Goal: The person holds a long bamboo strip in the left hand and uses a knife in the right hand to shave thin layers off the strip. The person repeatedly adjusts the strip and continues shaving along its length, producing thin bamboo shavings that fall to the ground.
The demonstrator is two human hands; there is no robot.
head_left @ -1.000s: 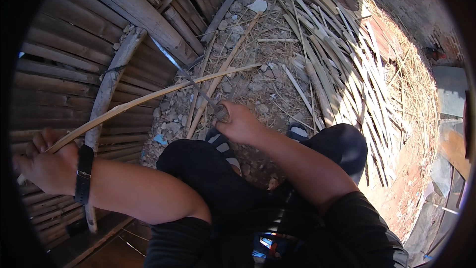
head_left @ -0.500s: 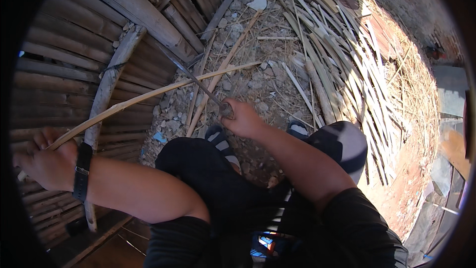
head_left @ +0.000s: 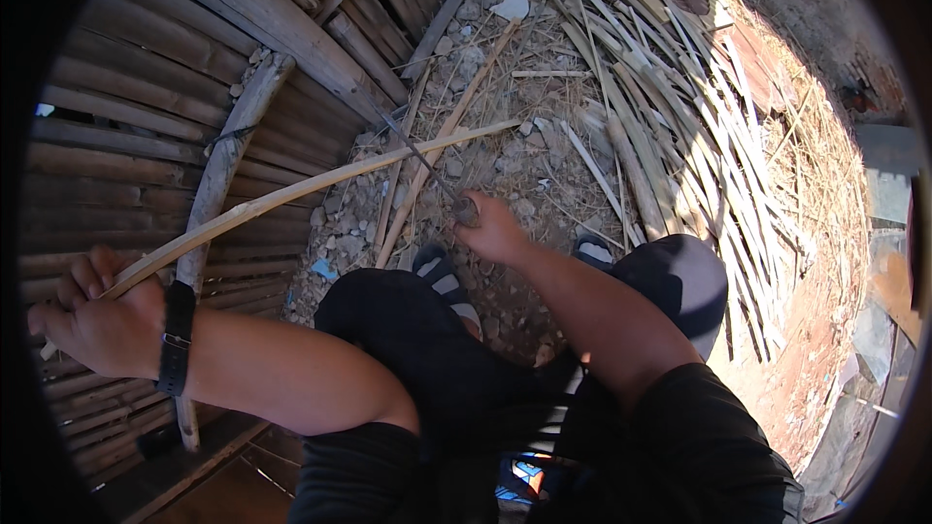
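My left hand [head_left: 102, 320], with a dark watch strap at the wrist, is closed around the near end of a long pale strip of bamboo [head_left: 282, 196]. The strip runs away from me to the right and bows slightly. In front of my knees, my right hand [head_left: 495, 230] grips the short handle of a long, thin-bladed knife [head_left: 439, 178]. Its blade points forward and left and crosses the strip near the far end. I cannot tell whether blade and strip touch.
A slatted bamboo wall [head_left: 126, 102] with a leaning wooden post [head_left: 233, 150] stands close on the left. Stony, straw-strewn ground [head_left: 364, 184] lies ahead, with loose strips on it. A large pile of split strips [head_left: 680, 126] spreads at the right, beyond my knee.
My right hand and the knife have shifted slightly right, and the blade looks thinner and shorter now. My left hand still holds the strip; the whole view has moved a little.
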